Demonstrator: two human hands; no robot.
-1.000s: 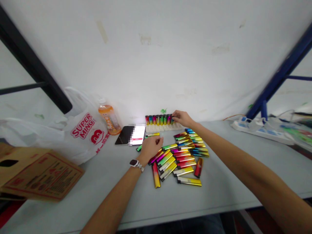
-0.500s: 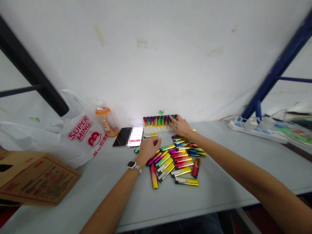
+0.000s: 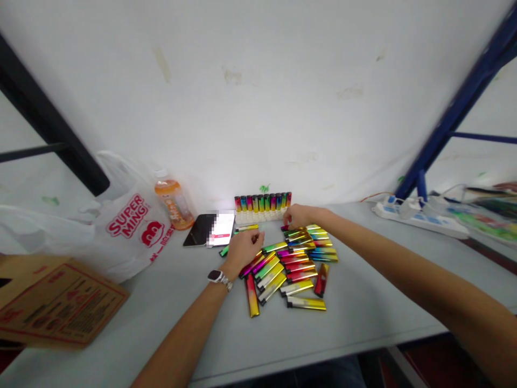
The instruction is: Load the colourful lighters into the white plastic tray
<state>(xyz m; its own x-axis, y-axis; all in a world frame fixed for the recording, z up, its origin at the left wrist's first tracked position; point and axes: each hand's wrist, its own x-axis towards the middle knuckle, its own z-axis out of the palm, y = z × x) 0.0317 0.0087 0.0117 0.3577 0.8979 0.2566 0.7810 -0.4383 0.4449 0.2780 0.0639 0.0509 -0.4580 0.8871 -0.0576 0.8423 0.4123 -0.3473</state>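
A white rack [image 3: 258, 217] stands near the wall, with a row of upright shiny coloured lighters [image 3: 264, 202] along its back. Many loose lighters [image 3: 299, 259] lie on the table in front of it. Over the upper end of this pile, by the rack's right end, my right hand [image 3: 298, 215] is closed at a dark pink lighter [image 3: 286, 228]; its fingertips are partly hidden. My left hand [image 3: 245, 247], with a watch on the wrist, rests at the pile's left side, fingers curled; whatever it may hold is too small to make out.
A phone or tablet with a lit screen [image 3: 221, 229], an orange drink bottle [image 3: 174, 200], a white plastic bag [image 3: 133, 231] and a cardboard box [image 3: 60, 302] stand left. A power strip [image 3: 420, 220] lies right. A blue metal post [image 3: 452, 113] rises there.
My right hand has moved from the right end of the standing row down to the loose lighters, and the row's right end now shows. My left hand has barely moved. The view has shifted slightly.
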